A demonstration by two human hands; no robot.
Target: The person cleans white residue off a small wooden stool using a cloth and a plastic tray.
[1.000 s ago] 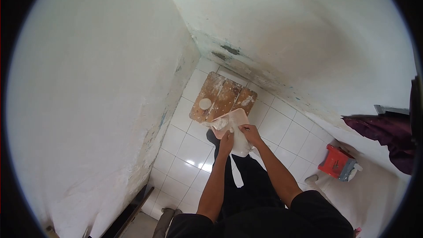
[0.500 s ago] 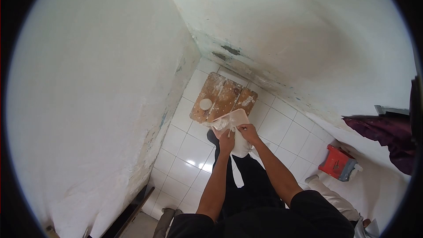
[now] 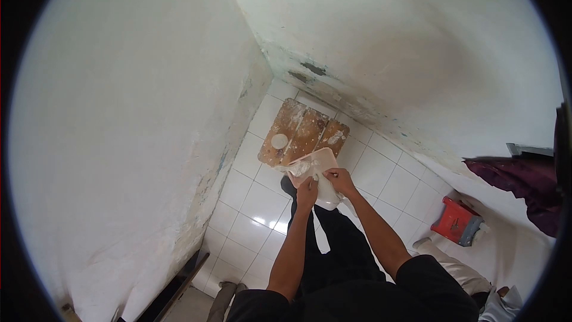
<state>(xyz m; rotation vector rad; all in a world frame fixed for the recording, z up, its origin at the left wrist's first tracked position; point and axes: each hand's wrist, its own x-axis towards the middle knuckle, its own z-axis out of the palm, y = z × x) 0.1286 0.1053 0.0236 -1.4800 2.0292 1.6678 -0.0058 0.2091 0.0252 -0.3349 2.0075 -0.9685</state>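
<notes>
A pale pink plastic tub (image 3: 325,156) is in front of my legs, at the near edge of a stained wooden slatted stool. White material (image 3: 300,168) that looks like putty or powder is in its left part. A white plastic bag (image 3: 326,193) hangs down between my hands over the tub's near side. My left hand (image 3: 307,189) is closed at the bag's left edge, with its fingertips pressed together. My right hand (image 3: 339,180) is closed on the upper right of the bag, knuckles up. The bag's opening and contents cannot be made out.
The wooden stool (image 3: 307,124) is spotted with white and carries a round white piece (image 3: 279,141). Peeling walls meet in the corner behind it. A red and grey container (image 3: 457,222) stands at right, near another person's leg (image 3: 456,268). Dark red cloth (image 3: 515,182) hangs at right.
My hands have come slightly apart, the right one shifting a little to the right. The bag between them looks flatter, and more of the tub's near side shows.
</notes>
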